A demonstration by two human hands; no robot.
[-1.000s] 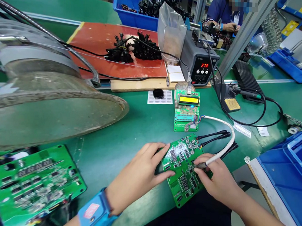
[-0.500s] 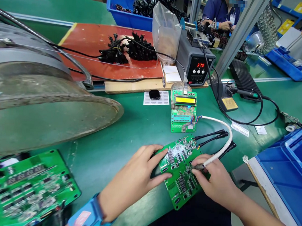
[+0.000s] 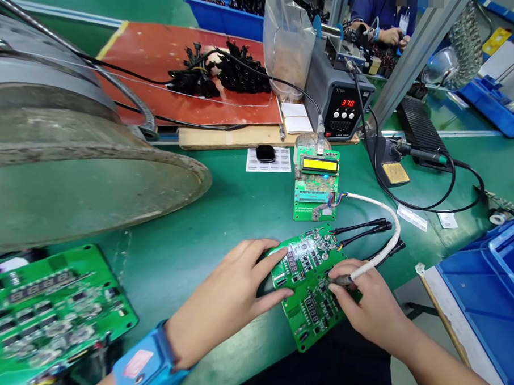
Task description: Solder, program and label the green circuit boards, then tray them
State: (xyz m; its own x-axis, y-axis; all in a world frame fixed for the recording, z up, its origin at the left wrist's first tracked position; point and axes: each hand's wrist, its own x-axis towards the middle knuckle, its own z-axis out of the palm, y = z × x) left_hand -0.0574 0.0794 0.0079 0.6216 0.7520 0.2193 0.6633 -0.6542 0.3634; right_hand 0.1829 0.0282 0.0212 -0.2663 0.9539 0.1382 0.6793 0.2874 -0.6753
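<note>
The green bench (image 3: 222, 213) carries a circuit board (image 3: 309, 308) at its near edge, a display board (image 3: 317, 189) just beyond, a white cable (image 3: 369, 199) curving between them — farther back a label sheet (image 3: 281, 161) and soldering station (image 3: 340, 99), another board (image 3: 51, 314) far left.

1. The right hand (image 3: 371, 311) totally covers the tip of the white cable (image 3: 375, 260), so I can't tell where it lands on the green board (image 3: 310, 280).
2. The second board (image 3: 51, 314), lower left, runs off the bottom edge.
3. The blue bin (image 3: 486, 304) gets chopped by the right edge.
4. The print on the label sheet (image 3: 279, 159) is way too tiny to read.
</note>
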